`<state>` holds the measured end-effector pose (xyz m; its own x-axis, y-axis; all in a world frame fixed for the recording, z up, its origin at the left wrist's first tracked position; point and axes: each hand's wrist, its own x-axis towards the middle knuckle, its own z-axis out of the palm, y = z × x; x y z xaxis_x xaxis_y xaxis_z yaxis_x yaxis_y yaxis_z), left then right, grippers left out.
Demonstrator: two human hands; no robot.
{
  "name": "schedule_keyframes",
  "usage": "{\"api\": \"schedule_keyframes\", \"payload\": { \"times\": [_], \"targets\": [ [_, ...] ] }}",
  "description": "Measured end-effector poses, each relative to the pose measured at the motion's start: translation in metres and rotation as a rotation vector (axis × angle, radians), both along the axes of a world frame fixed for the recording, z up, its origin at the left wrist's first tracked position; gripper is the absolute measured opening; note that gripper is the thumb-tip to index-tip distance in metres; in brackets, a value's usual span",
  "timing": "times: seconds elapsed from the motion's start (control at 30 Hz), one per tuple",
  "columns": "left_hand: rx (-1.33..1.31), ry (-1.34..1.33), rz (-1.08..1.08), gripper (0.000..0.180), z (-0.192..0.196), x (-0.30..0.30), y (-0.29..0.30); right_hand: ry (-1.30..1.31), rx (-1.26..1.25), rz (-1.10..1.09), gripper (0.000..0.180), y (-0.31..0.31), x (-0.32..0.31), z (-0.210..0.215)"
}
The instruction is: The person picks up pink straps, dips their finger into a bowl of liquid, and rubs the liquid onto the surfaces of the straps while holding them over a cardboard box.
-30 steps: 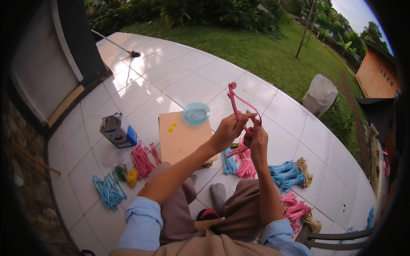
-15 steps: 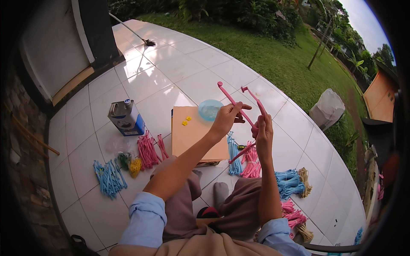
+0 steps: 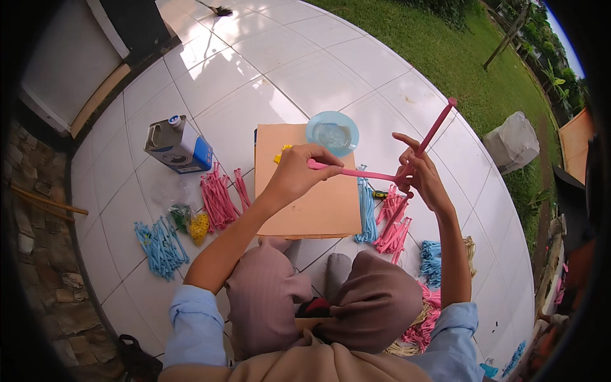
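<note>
Over the board, my left hand (image 3: 298,177) pinches the end of a slim pink strap-like piece (image 3: 366,174) with knobbed ends. It stretches across to my right hand (image 3: 421,175), whose fingers are closed round its other part, the index finger sticking out. From the right hand one pink length (image 3: 438,124) rises to a knobbed tip and another (image 3: 398,213) hangs down; whether these are one piece or several I cannot tell. Beneath lies a tan board (image 3: 309,210). Small yellow pieces (image 3: 279,155) on it are partly hidden by my left hand. A translucent blue dish (image 3: 333,135) overlaps its far right corner.
At left stand a blue-and-grey metal can (image 3: 179,145), pink pieces (image 3: 218,200), blue pieces (image 3: 160,248) and a bag of yellow bits (image 3: 198,228). To the right lie blue bundles (image 3: 366,210), pink bundles (image 3: 393,235) and a yellow-black tool (image 3: 380,194). A white sack (image 3: 511,143) stands near the grass.
My left hand has moved left and down, drawing the pink piece level. My right hand has shifted right and its index finger now sticks out. The view has tilted down.
</note>
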<state>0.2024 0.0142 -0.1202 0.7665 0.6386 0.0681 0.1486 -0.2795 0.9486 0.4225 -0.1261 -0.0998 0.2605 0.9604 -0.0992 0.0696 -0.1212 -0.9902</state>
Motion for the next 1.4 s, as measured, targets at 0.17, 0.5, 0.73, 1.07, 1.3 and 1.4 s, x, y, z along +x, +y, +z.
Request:
{"api": "schedule_keyframes", "payload": {
  "times": [0.17,0.5,0.73,1.07,1.3,1.4],
  "targets": [
    [0.088,0.094,0.109,0.012,-0.085,-0.008,0.014,0.218,-0.155,-0.109,0.04,0.036,-0.006,-0.093],
    [0.198,0.161,0.093,0.019,-0.11,0.004,0.028,0.192,-0.279,-0.03,0.044,0.064,0.009,-0.119],
    [0.299,0.189,0.066,0.023,-0.109,0.006,0.028,0.204,-0.286,-0.07,0.047,0.067,0.009,-0.124],
    [0.315,0.227,0.036,0.025,-0.106,0.007,0.027,0.302,-0.349,-0.056,0.05,0.075,0.014,-0.131],
    [0.312,0.246,0.012,0.027,-0.105,0.008,0.028,0.298,-0.344,-0.076,0.061,0.072,0.013,-0.139],
    [0.299,0.239,0.012,0.027,-0.103,0.009,0.028,0.141,-0.251,-0.123,0.063,0.072,0.009,-0.141]
  ]
}}
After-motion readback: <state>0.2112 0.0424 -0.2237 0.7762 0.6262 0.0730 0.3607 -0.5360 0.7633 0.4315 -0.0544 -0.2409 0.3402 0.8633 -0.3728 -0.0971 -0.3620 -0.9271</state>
